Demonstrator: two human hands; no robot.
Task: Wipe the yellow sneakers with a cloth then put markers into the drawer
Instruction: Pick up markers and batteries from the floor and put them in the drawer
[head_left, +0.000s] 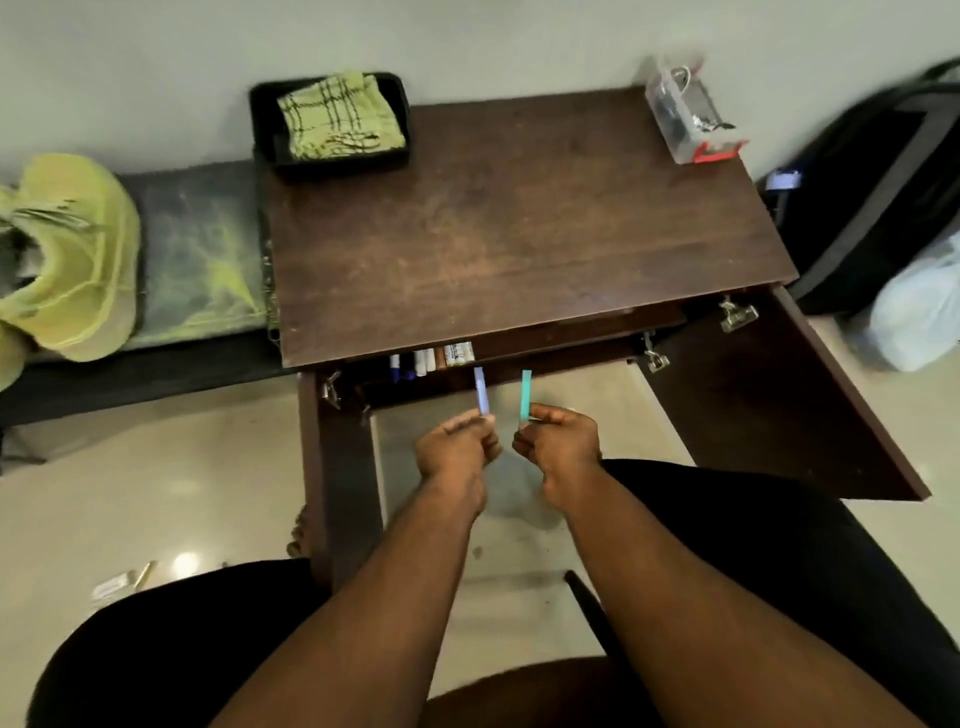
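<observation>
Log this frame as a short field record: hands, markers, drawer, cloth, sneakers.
left hand: pinches lilac marker
right hand: pinches teal marker
drawer: open under the desk top, several markers inside
cloth: folded in black tray
yellow sneakers: on dark bench, left of desk

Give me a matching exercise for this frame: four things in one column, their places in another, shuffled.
Things:
1. green checked cloth
2. pale blue marker
3. teal marker
4. clear plastic box

Places:
A. pinched in the right hand
B. far right corner of the desk
C. in the black tray
D. pinched in the left hand

Pairs: 1-C, 2-D, 3-A, 4-B
</observation>
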